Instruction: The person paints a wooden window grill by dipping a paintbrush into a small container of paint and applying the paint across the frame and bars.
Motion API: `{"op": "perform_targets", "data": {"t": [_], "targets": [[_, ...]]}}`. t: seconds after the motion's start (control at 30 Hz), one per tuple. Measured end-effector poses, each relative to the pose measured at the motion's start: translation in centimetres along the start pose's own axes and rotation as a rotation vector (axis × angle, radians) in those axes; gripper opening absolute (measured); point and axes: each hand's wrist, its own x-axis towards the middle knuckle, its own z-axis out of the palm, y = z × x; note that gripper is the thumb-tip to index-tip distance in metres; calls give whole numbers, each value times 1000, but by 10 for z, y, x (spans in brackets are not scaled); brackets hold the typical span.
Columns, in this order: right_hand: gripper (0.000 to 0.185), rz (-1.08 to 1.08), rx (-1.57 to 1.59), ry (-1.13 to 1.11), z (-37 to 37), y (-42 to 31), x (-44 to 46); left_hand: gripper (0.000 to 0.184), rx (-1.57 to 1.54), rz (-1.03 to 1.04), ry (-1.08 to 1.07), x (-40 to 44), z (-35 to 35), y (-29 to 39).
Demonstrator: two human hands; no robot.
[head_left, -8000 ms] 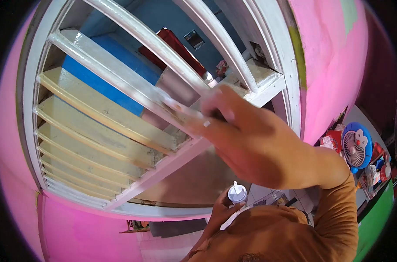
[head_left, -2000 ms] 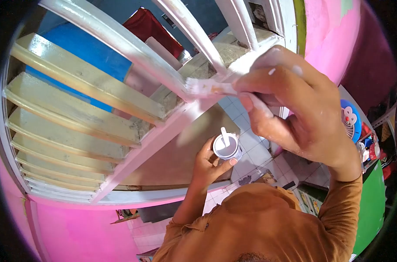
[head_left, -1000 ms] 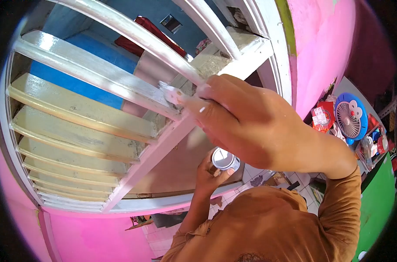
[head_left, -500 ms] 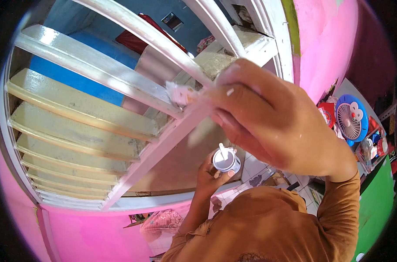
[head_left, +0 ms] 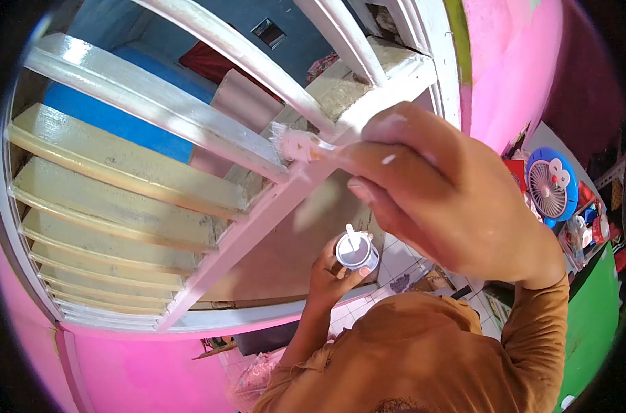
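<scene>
Between the fingers of my right hand is a paintbrush, its bristles coated white. The bristles lie against the end of a white slat, close to where it meets the white frame bar. Lower down, my left hand is wrapped round a small can of white paint. A white stick stands in the can and leans on its rim. White paint spots mark my right fingers. Below the painted slat, several other slats look cream-yellow.
A pink wall borders the window at the right. At the far right, a blue fan stands by a crowded basket. Behind the slats is a room with a blue wall. White floor tiles show below.
The brush and my right hand have shifted slightly, and the bristles show more clearly at the slat's end. My left hand keeps the can in nearly the same place.
</scene>
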Motion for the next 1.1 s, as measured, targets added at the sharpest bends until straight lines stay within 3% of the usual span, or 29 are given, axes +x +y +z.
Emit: {"op": "perform_targets", "data": {"t": [0.47, 0.57, 0.67, 0.77, 1.1], "targets": [[37, -186, -52, 14, 9, -6, -10, 68, -95, -16, -19, -3, -3, 1], [35, -81, -74, 71, 2, -12, -6, 67, -110, -3, -40, -3, -3, 0], [36, 25, 120, 12, 6, -13, -8, 66, -96, 5, -36, -5, -6, -6], [39, -93, -30, 40, 12, -10, 1, 67, -78, 0, -55, -4, -4, -6], [39, -99, 113, 191, 15, -1, 25, 67, -50, -29, -22, -7, 3, 2]]}}
